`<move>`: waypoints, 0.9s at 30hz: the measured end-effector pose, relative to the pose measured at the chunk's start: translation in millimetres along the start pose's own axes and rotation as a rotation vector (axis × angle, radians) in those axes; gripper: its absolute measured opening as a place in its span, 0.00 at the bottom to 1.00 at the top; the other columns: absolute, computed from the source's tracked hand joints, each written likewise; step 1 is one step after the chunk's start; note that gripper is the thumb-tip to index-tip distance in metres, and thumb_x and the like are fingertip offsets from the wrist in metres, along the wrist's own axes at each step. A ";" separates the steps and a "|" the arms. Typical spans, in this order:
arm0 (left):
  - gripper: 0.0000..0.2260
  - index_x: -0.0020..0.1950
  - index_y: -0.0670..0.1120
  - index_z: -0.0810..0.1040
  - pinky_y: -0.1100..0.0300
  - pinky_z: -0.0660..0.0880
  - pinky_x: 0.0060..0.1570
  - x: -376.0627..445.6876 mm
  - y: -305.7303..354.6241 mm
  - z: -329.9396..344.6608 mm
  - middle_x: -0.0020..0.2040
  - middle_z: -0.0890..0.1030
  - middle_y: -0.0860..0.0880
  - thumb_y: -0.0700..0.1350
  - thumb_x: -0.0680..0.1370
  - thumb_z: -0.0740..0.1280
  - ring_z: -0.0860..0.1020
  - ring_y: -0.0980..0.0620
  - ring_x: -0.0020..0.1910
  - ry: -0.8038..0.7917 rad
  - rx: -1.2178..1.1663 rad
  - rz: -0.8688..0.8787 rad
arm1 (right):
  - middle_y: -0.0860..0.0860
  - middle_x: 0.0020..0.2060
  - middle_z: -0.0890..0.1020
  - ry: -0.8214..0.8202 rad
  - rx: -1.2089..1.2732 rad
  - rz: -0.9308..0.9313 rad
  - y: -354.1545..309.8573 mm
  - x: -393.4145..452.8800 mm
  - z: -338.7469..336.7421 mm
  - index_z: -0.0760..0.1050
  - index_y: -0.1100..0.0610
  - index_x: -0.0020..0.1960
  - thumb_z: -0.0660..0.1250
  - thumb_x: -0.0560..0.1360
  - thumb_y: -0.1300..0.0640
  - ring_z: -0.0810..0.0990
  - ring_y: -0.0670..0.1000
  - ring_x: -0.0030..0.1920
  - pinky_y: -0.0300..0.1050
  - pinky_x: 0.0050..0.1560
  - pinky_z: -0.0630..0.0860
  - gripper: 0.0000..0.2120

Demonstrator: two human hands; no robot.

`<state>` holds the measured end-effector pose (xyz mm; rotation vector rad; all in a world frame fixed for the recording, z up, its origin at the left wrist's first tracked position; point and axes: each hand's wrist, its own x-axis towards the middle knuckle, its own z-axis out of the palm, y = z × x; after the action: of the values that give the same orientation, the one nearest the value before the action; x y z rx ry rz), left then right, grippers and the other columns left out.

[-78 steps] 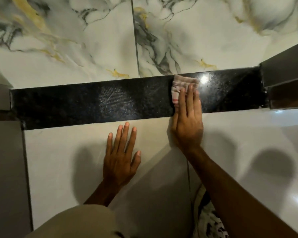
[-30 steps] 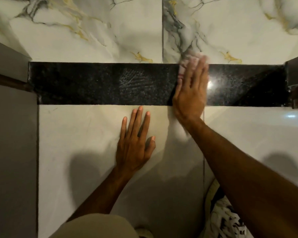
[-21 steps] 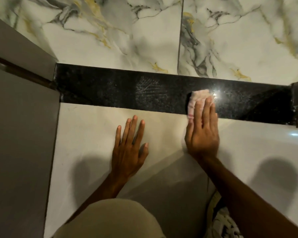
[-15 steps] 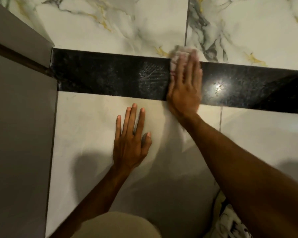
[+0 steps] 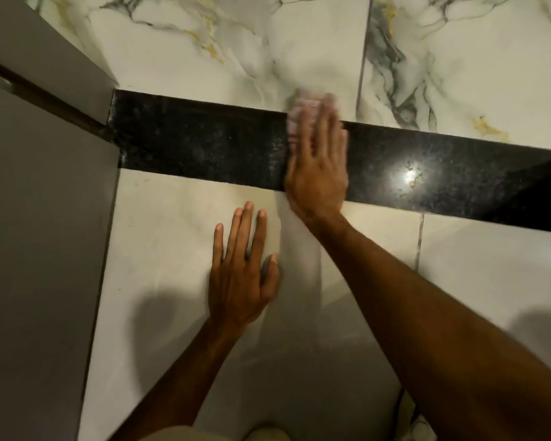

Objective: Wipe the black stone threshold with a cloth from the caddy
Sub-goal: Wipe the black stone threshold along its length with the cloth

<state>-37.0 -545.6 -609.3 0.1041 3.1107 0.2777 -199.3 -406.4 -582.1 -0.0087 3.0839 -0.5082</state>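
Note:
The black stone threshold runs across the floor from the left door frame to the right edge. My right hand lies flat on it near the middle, pressing a pale cloth with pink stripes. The cloth shows only past my fingertips, blurred, at the threshold's far edge. My left hand rests palm down with fingers spread on the pale tile just in front of the threshold. No caddy is in view.
A grey door frame and wall stand at the left. Marbled tiles with grey and gold veins lie beyond the threshold. A light glare sits on the stone to the right of my hand. My knee is at the bottom.
My right hand has slid the cloth leftward along the threshold, stroking back and forth across its width. The left hand has stayed planted. The view has shifted left.

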 end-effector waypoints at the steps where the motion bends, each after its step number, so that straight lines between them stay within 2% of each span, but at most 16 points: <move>1: 0.31 0.88 0.45 0.59 0.41 0.51 0.88 -2.3 -1.2 -2.3 0.89 0.59 0.42 0.58 0.87 0.52 0.57 0.42 0.88 0.024 0.016 -0.069 | 0.61 0.89 0.49 -0.039 -0.003 -0.134 -11.1 -2.1 1.4 0.47 0.56 0.89 0.54 0.89 0.51 0.47 0.61 0.90 0.61 0.91 0.47 0.32; 3: 0.30 0.87 0.44 0.61 0.39 0.54 0.87 -10.4 -4.9 -6.5 0.88 0.60 0.41 0.56 0.87 0.56 0.58 0.41 0.88 0.060 0.068 -0.204 | 0.59 0.89 0.48 -0.112 -0.037 -0.312 -10.9 -28.4 -2.7 0.46 0.55 0.89 0.52 0.90 0.51 0.47 0.59 0.90 0.61 0.91 0.52 0.31; 5: 0.31 0.87 0.45 0.62 0.36 0.58 0.86 -17.7 -10.1 -10.9 0.88 0.60 0.41 0.55 0.86 0.60 0.59 0.40 0.87 0.054 0.064 -0.234 | 0.59 0.89 0.48 -0.149 -0.064 -0.344 15.5 -64.1 -14.2 0.46 0.55 0.89 0.51 0.90 0.49 0.47 0.59 0.90 0.62 0.90 0.55 0.31; 8: 0.31 0.87 0.46 0.62 0.35 0.59 0.85 -19.6 -17.4 -10.6 0.88 0.60 0.41 0.55 0.85 0.61 0.59 0.41 0.88 0.041 0.029 -0.192 | 0.60 0.89 0.50 -0.117 -0.069 -0.166 52.0 -84.1 -24.6 0.49 0.57 0.89 0.52 0.90 0.48 0.47 0.59 0.90 0.64 0.89 0.55 0.30; 11: 0.32 0.89 0.48 0.58 0.39 0.51 0.87 -17.8 -20.5 -5.4 0.89 0.57 0.43 0.56 0.86 0.58 0.55 0.43 0.89 0.031 0.014 -0.196 | 0.61 0.89 0.48 -0.013 -0.066 0.035 31.1 -42.3 -12.5 0.47 0.58 0.89 0.50 0.91 0.49 0.47 0.61 0.90 0.62 0.90 0.51 0.30; 13: 0.32 0.89 0.49 0.56 0.42 0.47 0.88 -18.2 -22.2 -4.2 0.90 0.56 0.44 0.57 0.86 0.56 0.54 0.44 0.89 0.032 0.008 -0.186 | 0.62 0.89 0.48 -0.035 -0.024 -0.064 -6.2 -7.9 2.5 0.46 0.57 0.89 0.52 0.90 0.50 0.46 0.61 0.90 0.62 0.91 0.49 0.31; 16: 0.31 0.88 0.48 0.58 0.43 0.49 0.88 -16.7 -23.1 -7.6 0.89 0.58 0.43 0.57 0.87 0.54 0.56 0.44 0.89 0.055 -0.003 -0.239 | 0.60 0.89 0.48 -0.124 -0.017 -0.388 -41.3 -3.9 12.9 0.46 0.55 0.89 0.53 0.90 0.50 0.47 0.60 0.90 0.61 0.91 0.51 0.32; 19: 0.31 0.88 0.47 0.59 0.40 0.54 0.87 -15.4 -25.8 -15.8 0.89 0.58 0.43 0.57 0.86 0.55 0.57 0.43 0.88 0.037 -0.003 -0.245 | 0.59 0.89 0.50 -0.184 -0.052 -0.466 -9.0 -62.0 -5.4 0.48 0.55 0.89 0.54 0.90 0.51 0.48 0.59 0.90 0.63 0.90 0.55 0.31; 21: 0.31 0.88 0.46 0.59 0.38 0.56 0.87 -11.1 -31.7 -21.5 0.89 0.57 0.43 0.56 0.86 0.56 0.56 0.43 0.88 0.029 -0.017 -0.210 | 0.58 0.89 0.49 -0.205 -0.083 -0.416 27.1 -85.9 -19.9 0.48 0.55 0.89 0.53 0.90 0.49 0.47 0.59 0.90 0.63 0.90 0.55 0.31; 23: 0.30 0.87 0.45 0.62 0.37 0.58 0.86 -5.0 -37.2 -21.1 0.88 0.59 0.42 0.56 0.86 0.56 0.58 0.42 0.88 0.059 -0.014 -0.191 | 0.58 0.89 0.47 -0.195 -0.100 -0.263 41.3 -72.8 -24.4 0.46 0.55 0.89 0.50 0.89 0.47 0.46 0.59 0.90 0.62 0.90 0.53 0.32; 25: 0.29 0.86 0.45 0.64 0.38 0.59 0.86 -1.5 -38.9 -16.4 0.87 0.62 0.41 0.55 0.87 0.55 0.60 0.42 0.87 0.129 -0.006 -0.203 | 0.60 0.89 0.46 -0.124 -0.074 -0.087 23.9 -41.0 -20.1 0.44 0.57 0.89 0.49 0.90 0.48 0.45 0.60 0.90 0.62 0.91 0.51 0.31; 27: 0.28 0.86 0.45 0.65 0.39 0.58 0.87 -3.0 -38.8 -10.5 0.87 0.62 0.41 0.55 0.88 0.54 0.60 0.42 0.87 0.206 0.002 -0.262 | 0.61 0.89 0.46 -0.050 -0.016 -0.003 -12.2 -9.9 -3.8 0.44 0.58 0.89 0.50 0.91 0.48 0.45 0.61 0.90 0.61 0.91 0.50 0.31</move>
<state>-36.7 -585.8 -605.9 -0.3518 3.2741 0.2948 -189.4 -416.6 -574.5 -0.0263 3.0397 -0.4751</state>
